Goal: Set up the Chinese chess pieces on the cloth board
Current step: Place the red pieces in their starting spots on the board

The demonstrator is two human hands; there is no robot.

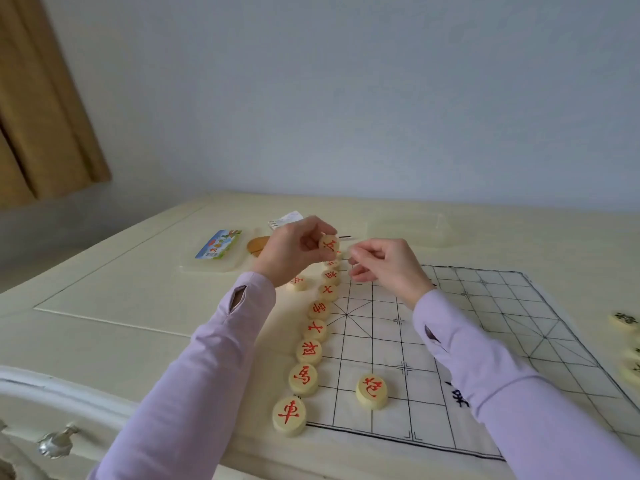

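Note:
A white cloth board (450,341) with a black grid lies on the cream table. Several cream discs with red characters line its left edge, from the chariot (289,415) up past the horse (303,379) and elephant (309,351). A red cannon (371,391) sits alone on the grid. My left hand (291,252) pinches a red-marked piece (329,243) above the far end of the row. My right hand (384,266) hovers beside it with fingers curled, holding nothing visible. Another red piece (298,282) lies off the board under my left wrist.
Dark-marked pieces (623,322) lie past the board's right edge. A clear plastic tray (207,263) with a colourful label card (218,244), a brown disc (258,244) and a paper slip (285,219) sits at the back left; a clear lid (408,230) behind. A drawer handle (57,441) shows lower left.

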